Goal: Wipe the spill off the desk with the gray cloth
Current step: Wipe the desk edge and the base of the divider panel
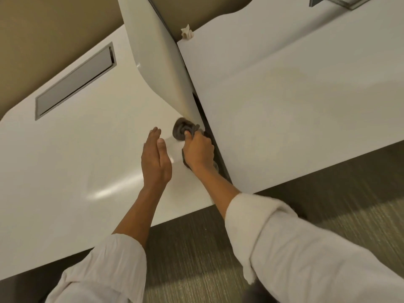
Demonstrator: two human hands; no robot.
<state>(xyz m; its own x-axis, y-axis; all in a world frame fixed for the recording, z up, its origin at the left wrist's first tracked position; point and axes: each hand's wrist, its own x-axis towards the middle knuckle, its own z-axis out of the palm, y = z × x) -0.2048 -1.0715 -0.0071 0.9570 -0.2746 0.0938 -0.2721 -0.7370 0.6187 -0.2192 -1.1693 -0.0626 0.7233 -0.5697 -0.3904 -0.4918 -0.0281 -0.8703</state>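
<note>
The gray cloth lies bunched on the white desk, right at the foot of the white divider panel. My right hand grips the cloth from the near side and presses it onto the desk; part of the cloth is hidden under my palm. My left hand hovers just left of it, flat, fingers together, holding nothing. No spill shows clearly on the glossy surface; only a faint sheen lies between my two hands.
A white divider panel stands between this desk and a second white desk on the right. A gray cable hatch sits in the left desk. A crumpled white scrap lies at the far edge. Striped carpet lies below.
</note>
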